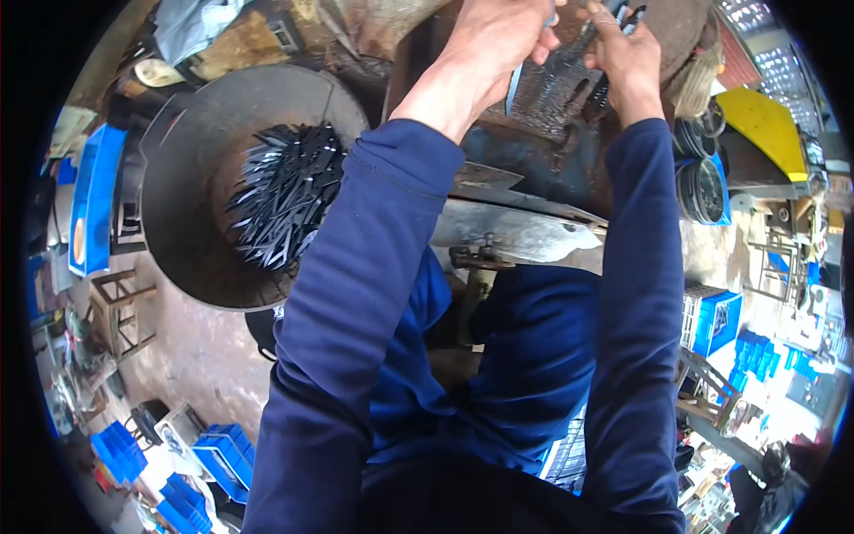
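My left hand (498,46) is closed at the top of the view, and a thin, bright metal strip (513,91) sticks out below its fingers. Close by on its right, my right hand (628,59) is also closed, with slim dark metal strips (633,18) showing at its fingers. Both hands are over a dark, grimy metal work surface (525,165), their fingertips partly cut off by the frame's upper edge. To the left of my left forearm stands a wide round metal pan (191,191) with a heap of narrow dark metal strips (286,191) in it.
A pale, worn board (516,233) runs along the bench front above my knees. Round dark containers (703,191) and a yellow panel (761,125) are at the right. Blue crates (222,458) and a wooden stool (120,311) stand on the floor at the left.
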Demonstrator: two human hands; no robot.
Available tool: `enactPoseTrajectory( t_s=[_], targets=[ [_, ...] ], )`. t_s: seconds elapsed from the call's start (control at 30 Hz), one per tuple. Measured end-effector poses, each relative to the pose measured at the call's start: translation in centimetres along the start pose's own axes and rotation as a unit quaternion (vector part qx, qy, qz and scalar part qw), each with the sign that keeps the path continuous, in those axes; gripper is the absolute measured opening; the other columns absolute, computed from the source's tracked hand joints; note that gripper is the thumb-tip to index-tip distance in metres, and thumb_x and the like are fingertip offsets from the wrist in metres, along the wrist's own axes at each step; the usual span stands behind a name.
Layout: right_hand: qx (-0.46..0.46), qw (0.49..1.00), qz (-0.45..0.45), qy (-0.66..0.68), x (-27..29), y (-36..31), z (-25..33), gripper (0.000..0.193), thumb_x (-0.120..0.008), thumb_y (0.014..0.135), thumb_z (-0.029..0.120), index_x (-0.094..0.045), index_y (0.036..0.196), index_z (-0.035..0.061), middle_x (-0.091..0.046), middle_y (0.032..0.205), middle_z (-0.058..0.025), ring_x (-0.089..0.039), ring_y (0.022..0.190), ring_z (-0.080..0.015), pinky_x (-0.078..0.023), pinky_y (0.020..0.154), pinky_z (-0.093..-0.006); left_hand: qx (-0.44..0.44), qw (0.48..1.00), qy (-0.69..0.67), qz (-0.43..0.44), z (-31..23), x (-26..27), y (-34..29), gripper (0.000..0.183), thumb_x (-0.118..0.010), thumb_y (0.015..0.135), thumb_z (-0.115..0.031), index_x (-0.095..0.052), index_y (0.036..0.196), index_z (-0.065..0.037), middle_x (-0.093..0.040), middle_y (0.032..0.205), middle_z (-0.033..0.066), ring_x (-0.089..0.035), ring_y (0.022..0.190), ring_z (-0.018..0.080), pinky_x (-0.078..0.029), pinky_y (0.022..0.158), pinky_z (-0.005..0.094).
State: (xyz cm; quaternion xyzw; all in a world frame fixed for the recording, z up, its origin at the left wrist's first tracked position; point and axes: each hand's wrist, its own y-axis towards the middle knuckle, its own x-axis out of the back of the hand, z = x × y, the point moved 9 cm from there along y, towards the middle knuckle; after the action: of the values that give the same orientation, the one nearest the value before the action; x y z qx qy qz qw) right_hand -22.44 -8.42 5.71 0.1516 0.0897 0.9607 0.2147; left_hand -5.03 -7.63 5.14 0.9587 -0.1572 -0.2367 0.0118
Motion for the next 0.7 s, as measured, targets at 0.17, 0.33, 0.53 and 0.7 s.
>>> enactPoseTrajectory(
  t_s=[0.17,0.33,0.53,0.7],
  targets=[
    [-0.001,1.000,-0.002,-0.010,0.0,-0.2,0.0,0.023,-0.065,0.091,0.024,-0.061,0.097,0.0018,-0.065,0.076,-0.0059,-0.048,0.043,-0.0105,-0.040,0.038,-0.0258,0.091,0.995,0.044,-0.006,4.0,1.0,-1.1,0.015,-0.049,0.096,-0.014,-0.060,0.103,-0.005,-0.058,0.073,0.0019,-0.049,0.053,0.0081,-0.038,0.047,0.0221],
    [0.014,1.000,-0.010,-0.019,0.1,-0.5,0.8,0.024,-0.064,0.092,0.024,-0.060,0.100,0.0019,-0.067,0.081,-0.0071,-0.048,0.043,-0.0103,-0.041,0.038,-0.0252,0.063,0.989,0.135,-0.011,3.7,0.9,-0.7,0.017,-0.049,0.096,-0.015,-0.061,0.101,-0.004,-0.061,0.071,0.0048,-0.051,0.054,0.0103,-0.040,0.049,0.0249],
    [0.016,1.000,-0.006,0.008,-0.4,-0.4,0.7,0.022,-0.064,0.092,0.023,-0.060,0.099,0.0022,-0.068,0.084,-0.0069,-0.048,0.044,-0.0096,-0.040,0.038,-0.0240,0.008,0.955,0.295,-0.020,3.3,0.6,-0.3,0.021,-0.048,0.094,-0.013,-0.061,0.104,-0.001,-0.061,0.070,0.0100,-0.056,0.060,0.0171,-0.046,0.058,0.0315],
    [0.021,1.000,0.009,0.012,-0.8,-0.6,0.7,0.020,-0.063,0.093,0.023,-0.059,0.096,0.0036,-0.065,0.078,-0.0045,-0.045,0.044,-0.0087,-0.040,0.038,-0.0238,-0.254,0.909,0.319,-0.085,-0.4,-0.7,-3.0,0.023,-0.048,0.092,-0.013,-0.060,0.105,0.001,-0.062,0.072,0.0137,-0.060,0.068,0.0214,-0.049,0.066,0.0349]
  ],
)
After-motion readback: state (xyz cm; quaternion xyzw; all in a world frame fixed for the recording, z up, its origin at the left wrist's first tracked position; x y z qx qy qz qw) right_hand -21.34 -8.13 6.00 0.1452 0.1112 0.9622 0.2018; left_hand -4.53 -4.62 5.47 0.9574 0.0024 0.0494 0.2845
